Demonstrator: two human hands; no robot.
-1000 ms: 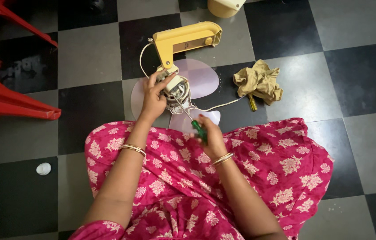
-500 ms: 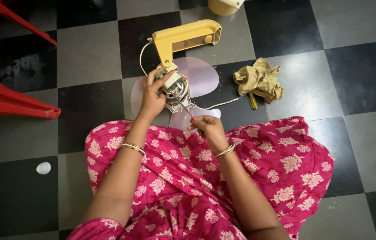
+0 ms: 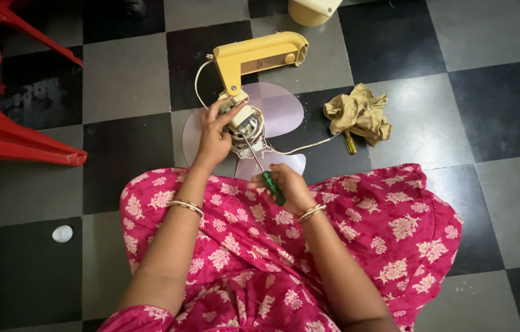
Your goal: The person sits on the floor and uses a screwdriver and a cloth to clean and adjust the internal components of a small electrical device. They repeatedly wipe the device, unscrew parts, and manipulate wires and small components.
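1. The work in hand is on a small table fan lying dismantled on the checkered floor (image 3: 505, 86), just in front of the person's knees; the fan motor (image 3: 246, 123) sits bare, with no guard or rear cover on it.
2. The left hand (image 3: 214, 132) grips the motor from its left side, fingers wrapped around the housing to steady it.
3. The right hand (image 3: 284, 187) has its fingers closed around the green handle of a screwdriver (image 3: 260, 166), whose thin shaft slants up so the tip meets the motor.
4. Judged from this, the stripping-down looks well along: the pale translucent blades (image 3: 278, 107) lie flat under the motor, and the yellow stand (image 3: 260, 56) lies on its side just behind it, apparently attached at the neck.
5. What seems left is the work at the motor itself; whether a screw is going in or out cannot be told.
6. A white cord (image 3: 309, 145) trails from the motor toward a crumpled tan rag (image 3: 359, 112), with a small yellowish tool handle (image 3: 349, 142) poking out beneath it.
7. No package shows. The stand carries a small label-like patch, too blurred to make out.
8. A cream-coloured part (image 3: 312, 9) sits at the top edge, a red plastic chair (image 3: 8, 86) at the left, and a small white cap (image 3: 62, 233) on the floor well apart.
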